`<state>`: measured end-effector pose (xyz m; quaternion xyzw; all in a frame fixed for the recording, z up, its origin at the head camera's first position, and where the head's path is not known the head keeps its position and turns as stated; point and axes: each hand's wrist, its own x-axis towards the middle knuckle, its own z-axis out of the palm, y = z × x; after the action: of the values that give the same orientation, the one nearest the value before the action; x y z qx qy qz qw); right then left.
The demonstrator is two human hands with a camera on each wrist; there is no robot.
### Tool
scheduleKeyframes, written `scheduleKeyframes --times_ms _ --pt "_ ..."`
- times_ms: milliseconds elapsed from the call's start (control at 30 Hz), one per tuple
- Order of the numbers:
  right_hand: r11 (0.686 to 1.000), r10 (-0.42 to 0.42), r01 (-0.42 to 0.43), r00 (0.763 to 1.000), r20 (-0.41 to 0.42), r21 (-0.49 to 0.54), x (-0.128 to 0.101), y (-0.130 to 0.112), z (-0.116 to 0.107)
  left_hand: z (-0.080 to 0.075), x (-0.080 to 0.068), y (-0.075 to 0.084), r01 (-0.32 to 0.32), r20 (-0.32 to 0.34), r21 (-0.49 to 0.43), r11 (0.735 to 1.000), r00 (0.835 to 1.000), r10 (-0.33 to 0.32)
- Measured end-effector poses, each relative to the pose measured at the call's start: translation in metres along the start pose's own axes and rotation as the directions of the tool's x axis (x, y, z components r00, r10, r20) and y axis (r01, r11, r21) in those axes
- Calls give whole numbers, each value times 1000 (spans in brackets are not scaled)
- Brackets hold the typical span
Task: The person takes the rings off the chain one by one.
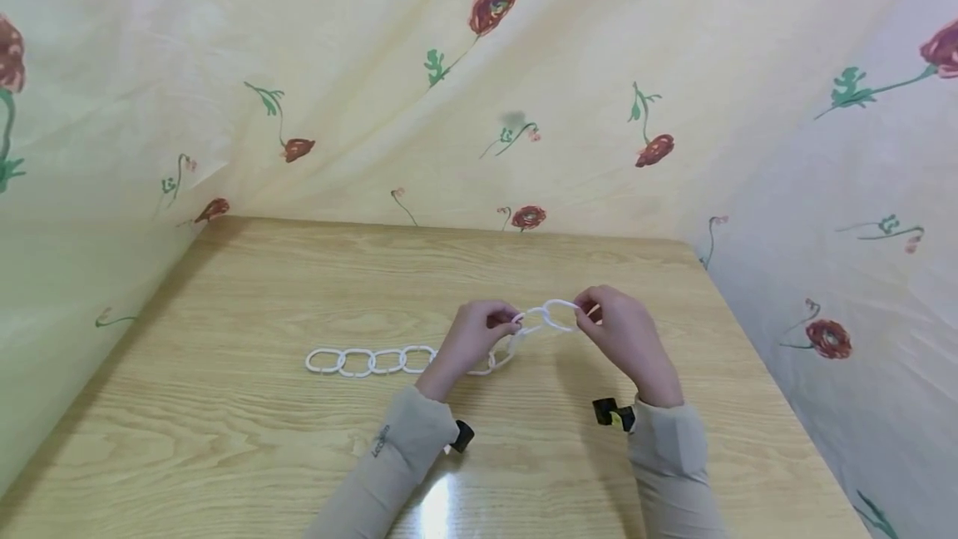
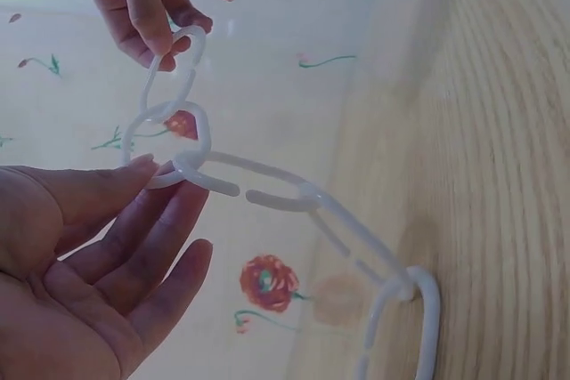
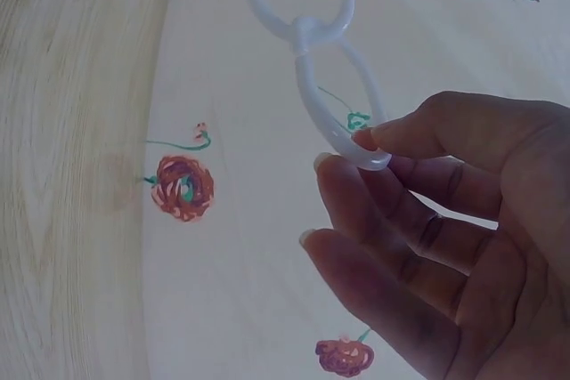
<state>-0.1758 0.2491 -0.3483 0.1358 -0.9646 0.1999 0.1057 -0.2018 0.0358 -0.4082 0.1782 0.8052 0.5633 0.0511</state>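
Note:
A chain of white plastic links [image 1: 356, 363] lies partly on the table, and its right part is lifted between both hands. My left hand [image 1: 477, 333] pinches a link near the raised end between thumb and fingertips. With thumb and forefinger my right hand [image 1: 619, 331] pinches the end link [image 3: 325, 117]. In the left wrist view the pinched link [image 2: 200, 126] joins the end link above it, and another link [image 2: 267, 171] slants down toward the table. Small gaps show in some links. The left forearm hides part of the chain in the head view.
The wooden table [image 1: 247, 447] has its far edge against a pale cloth [image 1: 359, 40] printed with red flowers, which also hangs at both sides. Black wrist cameras [image 1: 608, 412] sit at the sleeves. Light glares off the table's front.

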Motion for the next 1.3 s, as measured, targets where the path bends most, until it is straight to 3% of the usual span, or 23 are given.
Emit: scheduleKeyframes --times_ms 333,600,1033,1300 --pt "986 18 -17 1000 -6 167 4 -18 15 -20 -9 8 -29 -89 73 997 995 35" --pt "947 108 -113 994 33 299 6 -37 29 -32 -18 11 -26 -157 106 994 987 43" --pt "859 286 -273 958 34 432 -2 -65 47 -32 -33 4 -70 -239 120 990 966 97" --pt "835 330 -303 944 24 460 -6 -78 55 -32 -42 3 -110 -294 161 981 943 154"
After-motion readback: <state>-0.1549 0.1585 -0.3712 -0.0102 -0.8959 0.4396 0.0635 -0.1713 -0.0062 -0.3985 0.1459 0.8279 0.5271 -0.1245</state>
